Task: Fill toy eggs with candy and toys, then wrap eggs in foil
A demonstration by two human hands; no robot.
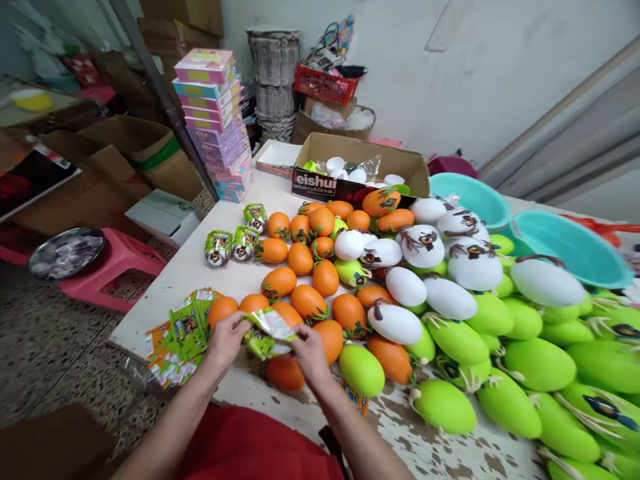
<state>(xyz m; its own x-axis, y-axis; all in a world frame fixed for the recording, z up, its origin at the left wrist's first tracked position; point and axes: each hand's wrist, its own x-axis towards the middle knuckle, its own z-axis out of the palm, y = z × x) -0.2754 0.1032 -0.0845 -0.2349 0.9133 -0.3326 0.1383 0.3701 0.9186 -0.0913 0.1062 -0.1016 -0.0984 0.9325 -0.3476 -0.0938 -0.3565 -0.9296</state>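
Between my two hands a green printed wrapper (270,330) is stretched out over the table's front part. My left hand (229,340) pinches its left end, and my right hand (307,350) grips its right end. Orange eggs (305,301) lie behind and around the hands. To the left is a pile of green and orange wrappers (187,330). Three wrapped eggs (219,248) stand near the table's left edge. White eggs (395,325) and many lime-green eggs (540,363) spread to the right, several with dark or pale stringy pieces on them.
An open cardboard box (363,157) with white and green cups stands at the back, beside a tall stack of pink and purple boxes (217,127). Turquoise basins (570,247) sit at the back right. A pink stool (113,267) holds a metal bowl (67,253) at left.
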